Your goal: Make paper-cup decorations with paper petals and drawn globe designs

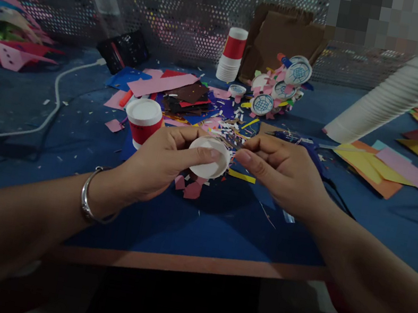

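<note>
Two hands at one white paper cup over the blue table.
I see the left hand gripping the cup, thumb across its bottom. The right hand is just beside the rim, fingertips pinched together, on what I cannot tell. A red-banded cup stands just behind.

Left hand grips a white cup base (thumb across it); right hand pinches at its edge; red cup stands just beside.
</note>
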Motion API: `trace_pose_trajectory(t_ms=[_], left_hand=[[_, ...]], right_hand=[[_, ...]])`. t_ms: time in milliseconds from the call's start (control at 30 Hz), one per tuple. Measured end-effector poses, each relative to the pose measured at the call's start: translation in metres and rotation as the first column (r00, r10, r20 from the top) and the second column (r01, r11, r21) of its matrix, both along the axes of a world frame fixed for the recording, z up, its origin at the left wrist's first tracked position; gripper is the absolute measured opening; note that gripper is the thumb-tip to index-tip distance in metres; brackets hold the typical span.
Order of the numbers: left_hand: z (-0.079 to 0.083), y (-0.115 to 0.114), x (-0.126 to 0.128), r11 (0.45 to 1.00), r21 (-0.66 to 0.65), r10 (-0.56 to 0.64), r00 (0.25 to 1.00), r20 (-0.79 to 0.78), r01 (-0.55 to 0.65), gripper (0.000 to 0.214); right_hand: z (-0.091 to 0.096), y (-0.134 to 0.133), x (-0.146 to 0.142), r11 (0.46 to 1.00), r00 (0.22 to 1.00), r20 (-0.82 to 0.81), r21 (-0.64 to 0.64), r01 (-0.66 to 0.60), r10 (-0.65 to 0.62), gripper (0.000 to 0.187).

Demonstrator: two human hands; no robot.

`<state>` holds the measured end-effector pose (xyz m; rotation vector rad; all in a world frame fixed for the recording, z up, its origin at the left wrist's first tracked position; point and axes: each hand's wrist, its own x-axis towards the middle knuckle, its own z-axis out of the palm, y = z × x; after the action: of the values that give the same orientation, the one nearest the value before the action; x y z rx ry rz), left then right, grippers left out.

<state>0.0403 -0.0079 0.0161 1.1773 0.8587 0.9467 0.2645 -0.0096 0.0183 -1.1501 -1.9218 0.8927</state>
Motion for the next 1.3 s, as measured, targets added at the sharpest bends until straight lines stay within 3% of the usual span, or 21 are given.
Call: trace_pose_trajectory(t_ms=[200, 467, 700, 1000, 1300], left_hand=[[0.0002, 0.0, -0.0022, 1.0, 0.026, 0.003, 1.0, -0.021, -0.002, 0.025], [0.0003, -0.0014, -0.0035, 0.999, -0.04, -0.012, 1.0, 0.001, 0.012, 0.026], [0.0016, -0.0047, -0.0025, 0.998, -0.058, 0.0, 0.998, -0.063, -0.004, 0.03], [0.0041, -0.0081, -0.003, 0.995, -0.101, -0.013, 0.998, -0.06, 0.007, 0.029], [0.006, -0.0037, -0.0041, 0.988, -0.144, -0.069, 0.996, -0.052, 0.061, 0.023]], right_hand=[[-0.0001, 0.0016, 0.0026, 0.996, 0.991, 0.13, 0.078, -0.035, 0.024, 0.055], [-0.0021, 0.0033, 0.0027, 0.982, 0.986, 0.155, 0.169, -0.084, 0.058, 0.041], [-0.0004, 0.0019, 0.0021, 0.982, 0.98, 0.19, 0.164, -0.094, 0.062, 0.047], [0.0013, 0.0002, 0.0023, 0.98, 0.981, 0.183, 0.174, -0.095, 0.062, 0.034], [-0.001, -0.0018, 0.0026, 0.973, 0.974, 0.222, 0.209, -0.094, 0.046, 0.036]])
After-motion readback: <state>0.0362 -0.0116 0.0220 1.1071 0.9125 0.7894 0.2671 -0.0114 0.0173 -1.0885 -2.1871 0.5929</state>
